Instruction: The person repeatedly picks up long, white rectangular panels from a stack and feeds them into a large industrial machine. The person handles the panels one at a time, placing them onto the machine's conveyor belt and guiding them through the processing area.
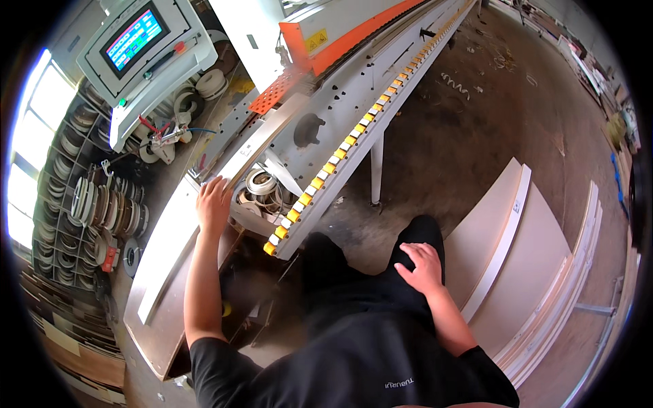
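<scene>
A long, narrow white board [171, 245] lies on a brown worktable [160, 333] at the left, its far end reaching toward a machine with an orange guard [292, 54]. My left hand [213, 198] rests on the board's inner edge near the machine's infeed, fingers extended over it rather than wrapped round. My right hand [422, 264] is away from the work, lying on my right thigh with fingers apart and nothing in it. Between my hands, a slanting rail [340, 155] of yellow and white rollers runs along the machine's near side.
A control panel [139, 44] with a lit screen overhangs the upper left. Racks of edge-banding rolls [95, 204] stand below it. Large pale boards [486, 231] and narrow strips [558, 313] lie at my right. A machine leg [376, 173] meets the floor ahead.
</scene>
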A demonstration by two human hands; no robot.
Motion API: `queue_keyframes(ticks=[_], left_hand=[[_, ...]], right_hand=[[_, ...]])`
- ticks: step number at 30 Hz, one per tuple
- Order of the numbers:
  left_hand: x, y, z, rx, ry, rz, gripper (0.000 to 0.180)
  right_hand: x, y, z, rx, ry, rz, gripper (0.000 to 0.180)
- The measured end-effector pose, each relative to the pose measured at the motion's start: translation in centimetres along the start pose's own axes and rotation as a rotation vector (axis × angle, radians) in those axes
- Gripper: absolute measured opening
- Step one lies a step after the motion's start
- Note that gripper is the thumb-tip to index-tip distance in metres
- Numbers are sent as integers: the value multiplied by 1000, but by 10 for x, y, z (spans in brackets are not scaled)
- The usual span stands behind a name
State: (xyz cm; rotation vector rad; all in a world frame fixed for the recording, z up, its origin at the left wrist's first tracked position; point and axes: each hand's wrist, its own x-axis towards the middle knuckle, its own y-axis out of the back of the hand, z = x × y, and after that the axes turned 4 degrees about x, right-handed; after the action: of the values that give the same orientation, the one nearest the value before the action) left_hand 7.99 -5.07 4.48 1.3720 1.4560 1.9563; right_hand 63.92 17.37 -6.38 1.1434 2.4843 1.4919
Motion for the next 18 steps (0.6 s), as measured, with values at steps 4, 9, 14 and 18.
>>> queue_keyframes(ticks=[4, 9, 14, 18], left_hand=[[28, -23, 1, 116, 34, 89, 20], [52, -35, -12, 184, 83, 69, 18], [56, -46, -26, 253, 125, 102, 19], [59, -46, -21, 237, 144, 105, 19]], right_hand=[[-6, -4, 7, 7, -71, -10, 50], [-12, -4, 17, 54, -169, 70, 45], [-4, -11, 16, 15, -129, 63, 42], [1, -11, 16, 10, -151, 44, 41]])
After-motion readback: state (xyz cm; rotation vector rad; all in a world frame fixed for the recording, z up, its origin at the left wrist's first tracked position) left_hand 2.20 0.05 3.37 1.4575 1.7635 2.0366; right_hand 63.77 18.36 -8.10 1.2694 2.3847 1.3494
